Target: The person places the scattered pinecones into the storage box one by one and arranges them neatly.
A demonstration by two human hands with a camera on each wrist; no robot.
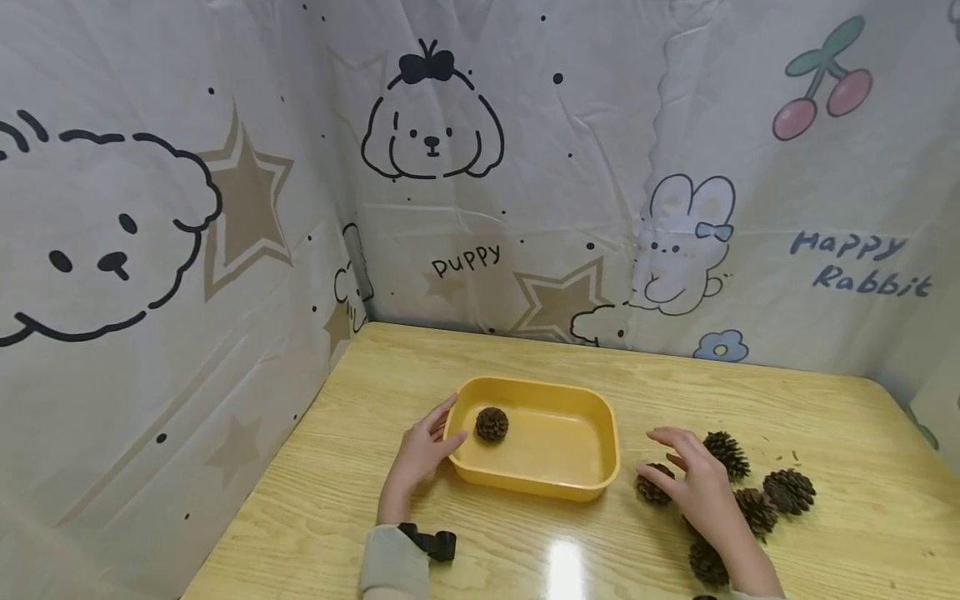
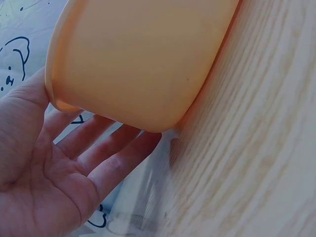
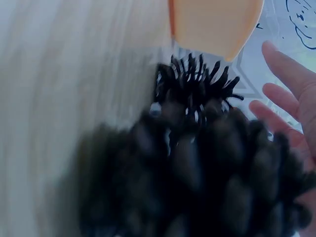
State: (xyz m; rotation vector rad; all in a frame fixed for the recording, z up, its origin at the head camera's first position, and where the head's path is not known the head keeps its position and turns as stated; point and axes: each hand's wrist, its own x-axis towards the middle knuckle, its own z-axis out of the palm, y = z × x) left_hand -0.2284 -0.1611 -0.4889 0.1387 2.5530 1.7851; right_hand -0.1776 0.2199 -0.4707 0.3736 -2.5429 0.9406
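A yellow plastic tray (image 1: 600, 467) sits mid-table with one pine cone (image 1: 492, 423) inside at its left end. My left hand (image 1: 426, 443) rests against the tray's left end; in the left wrist view its fingers (image 2: 106, 148) lie straight along the tray's wall (image 2: 143, 59). To the right of the tray my right hand (image 1: 686, 475) hovers with spread fingers over a pine cone (image 1: 651, 487), holding nothing. In the right wrist view a blurred pine cone (image 3: 197, 163) fills the frame beside straight fingers (image 3: 289, 74) and the tray's corner (image 3: 217, 24).
Several more pine cones lie on the wooden table (image 1: 525, 550) around my right hand, the farthest right one (image 1: 789, 490) near some crumbs. Cartoon-printed cloth walls (image 1: 525, 208) close the table's back and left sides.
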